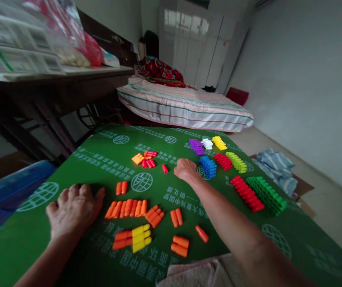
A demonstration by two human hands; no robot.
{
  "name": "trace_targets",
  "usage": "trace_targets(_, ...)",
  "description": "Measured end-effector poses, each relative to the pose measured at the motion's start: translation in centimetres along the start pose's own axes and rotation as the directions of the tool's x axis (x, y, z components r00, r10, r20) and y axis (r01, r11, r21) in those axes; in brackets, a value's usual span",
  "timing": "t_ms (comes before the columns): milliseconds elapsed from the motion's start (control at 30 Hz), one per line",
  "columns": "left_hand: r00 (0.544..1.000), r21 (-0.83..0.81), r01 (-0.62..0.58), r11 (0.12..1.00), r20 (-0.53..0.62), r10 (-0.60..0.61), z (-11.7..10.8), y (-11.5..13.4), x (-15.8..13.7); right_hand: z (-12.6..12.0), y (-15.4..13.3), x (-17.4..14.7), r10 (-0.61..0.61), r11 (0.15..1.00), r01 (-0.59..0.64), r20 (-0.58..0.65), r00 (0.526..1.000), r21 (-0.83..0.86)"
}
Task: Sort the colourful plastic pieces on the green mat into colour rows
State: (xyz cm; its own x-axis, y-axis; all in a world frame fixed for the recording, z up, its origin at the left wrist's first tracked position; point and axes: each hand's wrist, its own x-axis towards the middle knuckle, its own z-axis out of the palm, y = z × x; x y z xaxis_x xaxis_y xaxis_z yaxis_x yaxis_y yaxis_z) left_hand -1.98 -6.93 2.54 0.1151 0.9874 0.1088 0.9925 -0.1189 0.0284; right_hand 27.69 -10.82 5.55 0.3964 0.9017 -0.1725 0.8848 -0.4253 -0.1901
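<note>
My left hand [74, 205] lies palm down on the green board [96, 157], fingers apart and holding nothing. My right hand [185, 169] is closed low over the board's middle; its fingertips are turned away, so what they hold, if anything, is hidden. Just left of it lies a single red bullet-shaped plastic block [165, 168]. Farther left is a small cluster of red blocks [149, 163] with light orange blocks [137, 159]. Between my arms lie orange blocks [128, 208], some joined in pairs, along with yellow blocks [141, 238].
Rows of joined blocks stand at the right: purple [196, 147], white [207, 144], yellow [219, 143], blue [208, 166], red [247, 193] and green [266, 195]. A wooden table [99, 79] rises at the left. A bed [182, 105] stands behind the board.
</note>
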Motion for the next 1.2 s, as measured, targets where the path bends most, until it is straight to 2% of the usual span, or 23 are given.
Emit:
trace_targets(200,1.000,-0.006,0.007,1.000,-0.004,-0.007,-0.1,0.1,-0.1,0.5,2.8,-5.6,0.035,0.999,-0.035,-0.003,0.999,-0.034)
trace_targets(400,1.000,-0.013,0.026,1.000,0.011,-0.026,-0.2,0.3,0.1,0.4,5.9,-9.7,-0.020,1.000,0.020,-0.028,0.999,-0.014)
trace_targets(500,0.999,0.000,0.030,1.000,0.024,-0.030,-0.4,0.4,0.1,0.3,7.3,-10.2,-0.123,0.992,0.123,-0.074,0.990,0.006)
trace_targets(633,0.998,0.009,0.037,0.999,0.049,-0.037,-0.9,0.7,0.0,1.2,7.8,-10.0,-0.280,0.959,0.281,-0.041,0.959,0.038)
trace_targets(833,0.997,0.027,0.049,0.998,0.065,-0.050,-1.2,1.1,0.0,2.2,7.7,-10.3,-0.290,0.955,0.295,-0.113,0.950,0.024)
trace_targets(900,0.996,0.026,0.055,0.998,0.070,-0.057,-1.2,1.1,0.1,1.8,8.9,-10.7,-0.274,0.956,0.287,-0.159,0.948,0.061)
trace_targets(1000,0.995,0.014,0.062,0.998,0.083,-0.063,-1.1,1.1,0.0,0.7,12.4,-11.1,-0.177,0.971,0.212,-0.266,0.947,0.111)
trace_targets(1100,0.995,0.008,0.061,0.998,0.084,-0.061,-1.1,1.0,0.0,-0.3,17.1,-11.2,-0.009,0.994,0.045,-0.349,0.937,0.095)
trace_targets(1200,0.995,0.011,0.059,0.998,0.075,-0.060,-1.0,1.0,0.1,-0.9,21.0,-11.3,0.130,0.992,-0.121,-0.345,0.929,0.046)
